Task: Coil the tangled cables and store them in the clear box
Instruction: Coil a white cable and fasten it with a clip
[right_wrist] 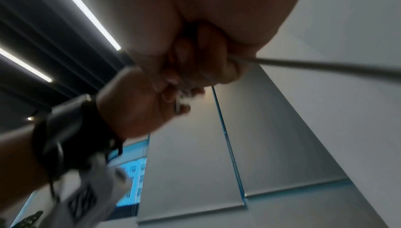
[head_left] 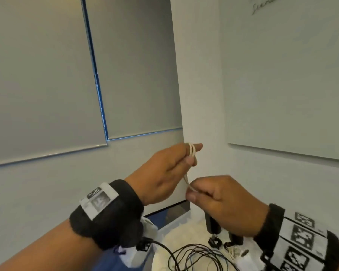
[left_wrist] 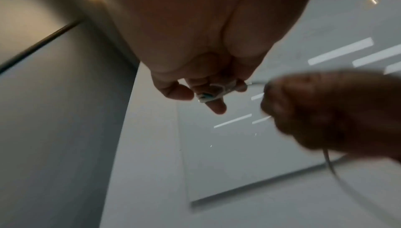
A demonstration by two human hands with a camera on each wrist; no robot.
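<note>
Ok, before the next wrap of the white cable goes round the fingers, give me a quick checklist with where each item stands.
1. Loops seated on the left hand: ok, turns of the white cable sit round the extended fingers, thumb against them.
2. Right hand grip on the feeding strand: ok, fingertips pinch it just below the left hand.
3. Strand between the hands free of knots: ok, one short clean run.
4. Free tail clear of snags: cannot tell, it leaves the right hand out of view.
5. Remaining dark cables untangled: not ok, a loose pile lies on the table.
6. Clear box ready: cannot tell, not identifiable in any view.
</note>
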